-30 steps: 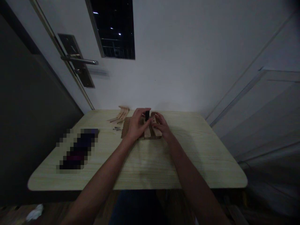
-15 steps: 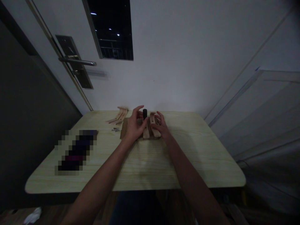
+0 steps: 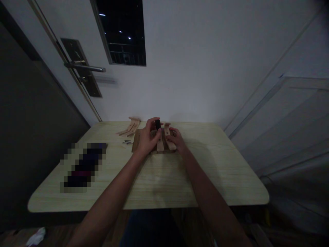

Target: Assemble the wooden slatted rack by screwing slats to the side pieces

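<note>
My left hand [image 3: 148,138] is closed around a short black screwdriver [image 3: 157,124], index finger near its top and thumb at its lower side. The screwdriver stands nearly upright, tilted slightly left, over a curved pale wooden piece [image 3: 160,146]; its tip is hidden. My right hand [image 3: 177,140] grips a second curved wooden piece [image 3: 171,145], which has a dark hole, from the right side. Both pieces lie on a brown slatted wooden board [image 3: 136,142].
Behind and to the left lie more curved wooden pieces [image 3: 132,127]. Several screws [image 3: 126,141] are beside the board on the pale table [image 3: 205,171]. A blurred dark item [image 3: 87,164] rests at the table's left. A white door [image 3: 180,68] with a metal handle [image 3: 88,68] stands behind.
My left index finger has come down onto the screwdriver, which now leans slightly left. My right fingers have drawn in closer to the wooden piece.
</note>
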The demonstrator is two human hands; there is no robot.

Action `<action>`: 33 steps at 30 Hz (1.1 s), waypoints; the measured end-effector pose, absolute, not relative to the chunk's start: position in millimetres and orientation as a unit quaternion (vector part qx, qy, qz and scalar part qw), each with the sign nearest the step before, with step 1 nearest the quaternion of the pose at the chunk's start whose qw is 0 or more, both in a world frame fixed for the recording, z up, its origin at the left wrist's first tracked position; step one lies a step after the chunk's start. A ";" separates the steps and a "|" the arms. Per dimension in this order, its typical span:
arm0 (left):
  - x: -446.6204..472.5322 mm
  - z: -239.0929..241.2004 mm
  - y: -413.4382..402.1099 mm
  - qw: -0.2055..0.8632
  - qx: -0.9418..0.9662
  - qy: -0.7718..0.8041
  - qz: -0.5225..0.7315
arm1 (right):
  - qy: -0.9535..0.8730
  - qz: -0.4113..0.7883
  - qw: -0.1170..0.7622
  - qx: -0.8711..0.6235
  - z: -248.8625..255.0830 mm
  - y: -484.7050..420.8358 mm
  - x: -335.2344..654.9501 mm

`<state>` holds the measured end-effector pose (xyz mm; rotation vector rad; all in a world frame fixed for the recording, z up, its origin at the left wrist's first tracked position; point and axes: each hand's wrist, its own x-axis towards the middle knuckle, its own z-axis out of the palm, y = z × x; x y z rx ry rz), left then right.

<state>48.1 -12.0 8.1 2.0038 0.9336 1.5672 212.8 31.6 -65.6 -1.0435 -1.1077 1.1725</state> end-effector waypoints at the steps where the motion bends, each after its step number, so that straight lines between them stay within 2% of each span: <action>1: 48.4 7.3 -11.0 0.211 0.720 0.335 0.570 | -0.474 0.501 0.571 -0.445 -65.0 31.4 212.7; 23: 45.1 8.6 -9.6 0.026 0.732 0.380 0.564 | -0.484 0.512 0.565 -0.429 -62.9 29.4 213.0; 33: 45.8 5.5 -10.2 0.105 0.720 0.384 0.569 | -0.484 0.504 0.573 -0.428 -60.2 27.0 211.1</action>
